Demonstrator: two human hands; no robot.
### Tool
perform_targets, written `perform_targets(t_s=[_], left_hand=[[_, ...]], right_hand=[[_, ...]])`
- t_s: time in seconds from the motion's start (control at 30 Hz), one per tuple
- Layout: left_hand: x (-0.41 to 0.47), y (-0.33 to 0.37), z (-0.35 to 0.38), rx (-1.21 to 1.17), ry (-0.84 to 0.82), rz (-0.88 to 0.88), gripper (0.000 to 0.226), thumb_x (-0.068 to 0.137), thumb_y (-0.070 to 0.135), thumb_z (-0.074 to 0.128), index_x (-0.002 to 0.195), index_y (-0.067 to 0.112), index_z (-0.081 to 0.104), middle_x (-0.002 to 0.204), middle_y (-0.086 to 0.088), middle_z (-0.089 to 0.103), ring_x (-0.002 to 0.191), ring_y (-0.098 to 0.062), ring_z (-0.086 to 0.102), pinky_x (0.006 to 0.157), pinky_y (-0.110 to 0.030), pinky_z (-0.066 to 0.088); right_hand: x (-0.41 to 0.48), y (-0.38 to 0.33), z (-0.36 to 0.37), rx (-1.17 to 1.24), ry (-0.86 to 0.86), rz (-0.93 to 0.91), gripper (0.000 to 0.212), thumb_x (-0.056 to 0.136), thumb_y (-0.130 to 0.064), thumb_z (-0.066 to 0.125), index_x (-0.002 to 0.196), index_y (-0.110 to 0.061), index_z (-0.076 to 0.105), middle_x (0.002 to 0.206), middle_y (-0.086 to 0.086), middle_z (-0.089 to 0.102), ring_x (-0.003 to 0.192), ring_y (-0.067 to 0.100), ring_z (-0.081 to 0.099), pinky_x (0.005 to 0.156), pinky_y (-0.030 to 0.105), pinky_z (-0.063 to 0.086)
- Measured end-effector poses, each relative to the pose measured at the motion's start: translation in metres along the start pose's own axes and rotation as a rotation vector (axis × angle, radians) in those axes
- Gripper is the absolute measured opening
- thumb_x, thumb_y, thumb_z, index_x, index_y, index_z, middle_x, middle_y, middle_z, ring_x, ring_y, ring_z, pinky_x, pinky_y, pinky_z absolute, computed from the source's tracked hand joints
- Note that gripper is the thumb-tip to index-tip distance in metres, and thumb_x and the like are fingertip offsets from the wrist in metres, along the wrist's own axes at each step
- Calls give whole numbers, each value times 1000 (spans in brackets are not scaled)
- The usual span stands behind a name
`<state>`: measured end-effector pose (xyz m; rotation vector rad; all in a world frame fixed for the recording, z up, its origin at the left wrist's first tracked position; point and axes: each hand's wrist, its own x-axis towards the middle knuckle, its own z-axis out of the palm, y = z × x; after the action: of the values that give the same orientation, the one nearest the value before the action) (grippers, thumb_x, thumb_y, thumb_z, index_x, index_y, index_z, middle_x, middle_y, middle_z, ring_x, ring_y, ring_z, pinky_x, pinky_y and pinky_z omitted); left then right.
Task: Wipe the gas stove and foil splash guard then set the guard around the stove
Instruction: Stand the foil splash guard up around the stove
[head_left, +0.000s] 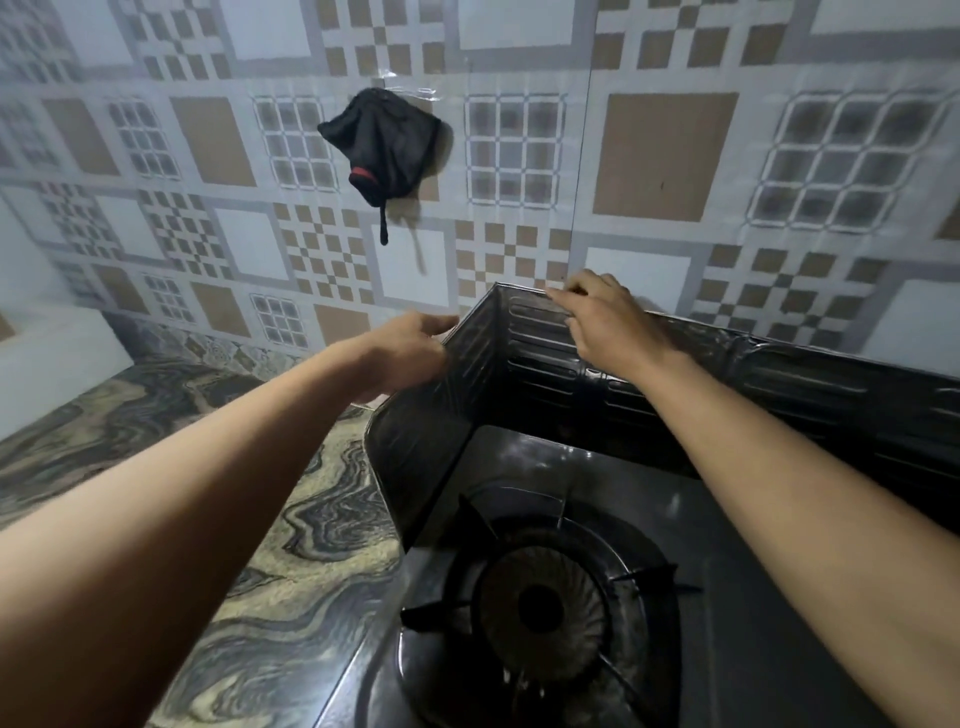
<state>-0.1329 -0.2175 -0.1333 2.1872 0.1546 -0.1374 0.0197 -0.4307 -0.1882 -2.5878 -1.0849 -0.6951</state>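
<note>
1. The guard (545, 353) stands folded round the stove (597, 483). One panel runs along the stove's back, close to the wall (665, 156), and one runs down its left side.
2. We judge it to be thin foil sheet: light, springy and easy to dent or crease. The rim beside the fold looks like the stiffest place, so we would hold it there lightly with both hands and not push mid-panel.
3. Our left hand (410, 348) is outside the stove's left panel, fingers curled on the top rim just short of the corner.
4. Our right hand (608, 317) pinches the back panel's rim just right of that corner.
5. Both forearms stretch forward. The left passes over the bench (291, 519) left of the stove, and the right passes to the right of the burner (543, 608).
6. A black bag (387, 145) hangs on the wall, above and left of the stove.
</note>
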Motion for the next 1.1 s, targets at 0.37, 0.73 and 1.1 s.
perform_targets(t_s=[0.37,0.73,1.1], left_hand=[[4,-10,10,197,149,80,40,94,11,55,128,28,64,109,1,75,97,-21,72,89,-45,59],[-6,-17,16,367,201,77,58,87,-5,53,137,22,57,124,-5,68,111,-26,62,86,-29,43],[-10,-10,18,363,176,139,75,87,-7,51,154,23,32,143,-14,55,126,-34,54,94,-27,38]], right_hand=[[-25,14,5,-180,167,-175,47,78,2,69,125,-1,65,125,15,66,116,35,60,107,55,40],[-63,22,2,-427,-64,-4,76,84,1,59,152,0,26,160,19,25,150,34,17,120,59,8],[-105,24,-9,-333,-117,471,76,99,-30,49,159,-18,2,164,17,-11,149,38,-18,113,71,3]])
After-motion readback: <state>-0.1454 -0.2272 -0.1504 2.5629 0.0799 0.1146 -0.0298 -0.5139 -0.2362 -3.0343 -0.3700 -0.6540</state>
